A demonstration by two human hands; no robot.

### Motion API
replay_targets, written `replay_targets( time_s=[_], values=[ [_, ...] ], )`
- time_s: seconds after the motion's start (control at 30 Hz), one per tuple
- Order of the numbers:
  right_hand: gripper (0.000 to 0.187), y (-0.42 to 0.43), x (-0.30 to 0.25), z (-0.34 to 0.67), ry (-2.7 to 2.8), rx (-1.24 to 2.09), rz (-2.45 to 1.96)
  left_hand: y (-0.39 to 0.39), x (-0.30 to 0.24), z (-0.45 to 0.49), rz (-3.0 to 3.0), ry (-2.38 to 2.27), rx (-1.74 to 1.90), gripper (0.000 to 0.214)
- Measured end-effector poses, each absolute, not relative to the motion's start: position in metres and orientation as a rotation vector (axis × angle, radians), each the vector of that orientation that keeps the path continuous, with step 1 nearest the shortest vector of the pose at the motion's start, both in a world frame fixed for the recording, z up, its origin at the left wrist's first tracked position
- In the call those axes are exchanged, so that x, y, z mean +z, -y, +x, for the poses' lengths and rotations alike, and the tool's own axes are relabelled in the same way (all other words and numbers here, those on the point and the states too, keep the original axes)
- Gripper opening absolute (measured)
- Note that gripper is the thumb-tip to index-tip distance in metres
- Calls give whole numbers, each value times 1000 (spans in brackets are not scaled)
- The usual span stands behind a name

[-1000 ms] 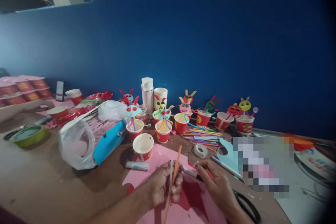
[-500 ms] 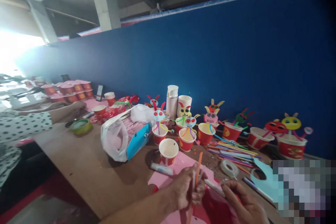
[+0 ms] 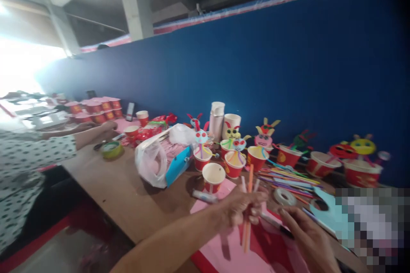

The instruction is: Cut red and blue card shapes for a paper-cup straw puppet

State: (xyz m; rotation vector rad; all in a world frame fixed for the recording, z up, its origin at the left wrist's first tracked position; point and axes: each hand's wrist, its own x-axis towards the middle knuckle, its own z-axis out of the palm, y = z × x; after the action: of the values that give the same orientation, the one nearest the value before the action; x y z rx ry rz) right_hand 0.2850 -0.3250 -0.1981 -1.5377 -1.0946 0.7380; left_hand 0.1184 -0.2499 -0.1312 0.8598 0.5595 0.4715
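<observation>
Orange straws upright in left hand, marker in right hand

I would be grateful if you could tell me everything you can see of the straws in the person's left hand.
The thin plastic drinking straws form a small bunch, one orange and at least two pale, standing nearly upright with a slight tilt. The left hand grips them around the middle, so the orange one sticks out above and below the fingers. They are held above pink paper; blur hides finer detail.

Tape before right hand (cups beyond)
</observation>
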Motion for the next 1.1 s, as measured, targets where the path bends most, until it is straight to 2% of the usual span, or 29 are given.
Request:
replay_targets(
  time_s=[0.33, 0.57, 1.1],
  values=[
    [24, 318, -187, 280, 977, 736, -1352, 244, -159, 133, 952, -595, 419, 16],
    [21, 323, -187, 271, 947, 889, -1249, 255, -157, 130, 1047, -683, 488, 15],
    [15, 324, -191, 265, 965, 1005, -1212, 260, -155, 130, 1210, -740, 503, 15]
  ],
)
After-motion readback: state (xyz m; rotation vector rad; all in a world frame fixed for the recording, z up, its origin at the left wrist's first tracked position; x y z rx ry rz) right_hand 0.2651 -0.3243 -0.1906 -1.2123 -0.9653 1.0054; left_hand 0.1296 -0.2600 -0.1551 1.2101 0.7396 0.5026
